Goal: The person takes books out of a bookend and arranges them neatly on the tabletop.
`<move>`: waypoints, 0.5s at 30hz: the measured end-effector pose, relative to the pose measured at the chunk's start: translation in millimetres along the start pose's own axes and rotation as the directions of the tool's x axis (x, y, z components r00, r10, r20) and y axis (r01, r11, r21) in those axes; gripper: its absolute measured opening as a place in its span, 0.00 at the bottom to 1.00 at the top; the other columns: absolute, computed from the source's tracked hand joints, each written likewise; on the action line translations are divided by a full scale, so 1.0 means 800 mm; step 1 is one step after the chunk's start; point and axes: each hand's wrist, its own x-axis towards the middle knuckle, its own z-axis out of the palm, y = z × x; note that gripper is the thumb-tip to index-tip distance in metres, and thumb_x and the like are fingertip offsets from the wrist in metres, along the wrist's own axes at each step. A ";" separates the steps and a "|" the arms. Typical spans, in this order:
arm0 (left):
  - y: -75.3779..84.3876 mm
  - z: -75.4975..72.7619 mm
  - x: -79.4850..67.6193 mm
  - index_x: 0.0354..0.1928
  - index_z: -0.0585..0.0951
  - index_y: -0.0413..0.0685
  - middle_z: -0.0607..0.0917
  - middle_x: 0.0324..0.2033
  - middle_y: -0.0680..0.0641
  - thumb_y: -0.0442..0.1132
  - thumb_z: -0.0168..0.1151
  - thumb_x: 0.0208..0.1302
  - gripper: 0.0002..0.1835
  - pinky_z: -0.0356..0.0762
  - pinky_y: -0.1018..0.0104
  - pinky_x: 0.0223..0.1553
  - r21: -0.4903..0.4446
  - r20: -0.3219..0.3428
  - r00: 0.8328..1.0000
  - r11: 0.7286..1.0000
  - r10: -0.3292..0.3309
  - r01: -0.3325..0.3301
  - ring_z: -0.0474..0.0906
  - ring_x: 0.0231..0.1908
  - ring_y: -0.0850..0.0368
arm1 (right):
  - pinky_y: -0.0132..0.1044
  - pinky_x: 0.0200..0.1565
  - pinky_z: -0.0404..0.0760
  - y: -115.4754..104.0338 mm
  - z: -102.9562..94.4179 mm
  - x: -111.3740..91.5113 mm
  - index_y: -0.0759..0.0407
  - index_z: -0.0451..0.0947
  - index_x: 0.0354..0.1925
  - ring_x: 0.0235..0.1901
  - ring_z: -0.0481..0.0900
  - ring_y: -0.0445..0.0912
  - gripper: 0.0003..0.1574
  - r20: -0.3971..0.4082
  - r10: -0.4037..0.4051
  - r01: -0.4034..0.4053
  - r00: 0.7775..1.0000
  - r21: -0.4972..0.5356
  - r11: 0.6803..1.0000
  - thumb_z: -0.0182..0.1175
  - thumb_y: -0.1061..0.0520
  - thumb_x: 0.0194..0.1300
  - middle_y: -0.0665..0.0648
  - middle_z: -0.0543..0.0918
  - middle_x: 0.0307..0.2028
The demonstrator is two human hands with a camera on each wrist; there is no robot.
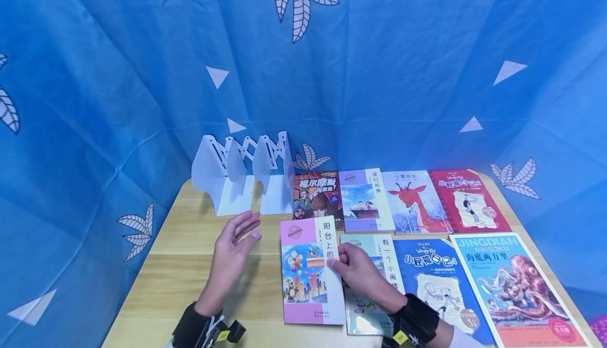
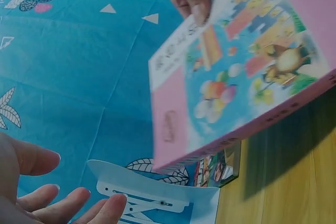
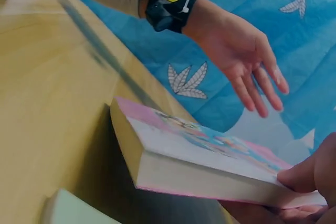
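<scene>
My right hand (image 1: 360, 271) pinches a pink-and-white paperback book (image 1: 305, 274) by its right edge, thumb on the cover and fingers beneath. The right wrist view shows this book (image 3: 199, 153) raised above the table, page edges toward the camera. To its left, my left hand (image 1: 234, 255) hovers with fingers loosely bent, holding nothing; the left wrist view shows its spread fingers (image 2: 68, 203) apart from the book. A white expandable book rack (image 1: 237, 195) stands at the table's back left, its slots unfilled, just beyond the left hand.
Several books lie in two rows on the right: a Holmes book (image 1: 317, 200), a purple-edged book (image 1: 365, 200), a giraffe book (image 1: 417, 200), a red book (image 1: 469, 200), a green book (image 1: 370, 321), a blue book (image 1: 438, 279) and an octopus book (image 1: 517, 290). Blue cloth (image 1: 403, 74) hangs behind the wooden table (image 1: 166, 284).
</scene>
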 end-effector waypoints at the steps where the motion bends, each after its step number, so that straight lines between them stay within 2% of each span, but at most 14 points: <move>1: 0.000 0.001 0.000 0.72 0.68 0.42 0.79 0.69 0.41 0.32 0.61 0.74 0.27 0.82 0.77 0.59 0.004 0.000 1.000 1.000 0.001 -0.001 0.75 0.68 0.48 | 0.26 0.19 0.59 0.003 0.001 -0.001 0.64 0.77 0.46 0.21 0.66 0.41 0.12 -0.003 0.006 -0.006 1.000 -0.010 1.000 0.63 0.57 0.71 0.50 0.74 0.23; 5: 0.002 0.002 -0.001 0.72 0.68 0.43 0.79 0.68 0.42 0.32 0.60 0.74 0.27 0.82 0.78 0.59 0.009 -0.014 1.000 1.000 0.013 -0.012 0.76 0.68 0.49 | 0.27 0.19 0.61 0.013 0.003 -0.004 0.64 0.77 0.44 0.21 0.69 0.41 0.11 -0.015 0.009 -0.010 1.000 -0.060 0.998 0.64 0.57 0.70 0.52 0.80 0.24; 8: 0.004 0.003 -0.001 0.72 0.68 0.41 0.80 0.67 0.42 0.31 0.60 0.74 0.26 0.83 0.77 0.58 0.008 -0.023 1.000 1.000 0.020 -0.020 0.77 0.67 0.49 | 0.28 0.21 0.63 0.017 0.002 -0.006 0.63 0.77 0.40 0.22 0.71 0.41 0.11 -0.033 0.016 -0.020 0.999 -0.117 0.993 0.65 0.56 0.70 0.52 0.81 0.25; 12: 0.006 0.008 -0.001 0.72 0.68 0.40 0.79 0.68 0.40 0.29 0.59 0.74 0.27 0.84 0.75 0.59 -0.002 -0.005 1.000 1.000 0.028 -0.028 0.77 0.67 0.47 | 0.28 0.23 0.65 0.021 0.000 -0.008 0.59 0.75 0.34 0.22 0.70 0.41 0.13 -0.073 -0.009 -0.008 0.997 -0.224 0.975 0.68 0.54 0.67 0.50 0.75 0.22; 15: 0.008 0.010 -0.002 0.72 0.68 0.41 0.80 0.67 0.41 0.29 0.59 0.74 0.27 0.84 0.74 0.59 -0.005 0.006 1.000 1.000 0.028 -0.028 0.77 0.67 0.47 | 0.27 0.23 0.62 0.025 -0.001 -0.007 0.55 0.73 0.27 0.20 0.66 0.40 0.17 -0.096 -0.073 0.034 0.993 -0.355 0.934 0.70 0.52 0.65 0.47 0.68 0.19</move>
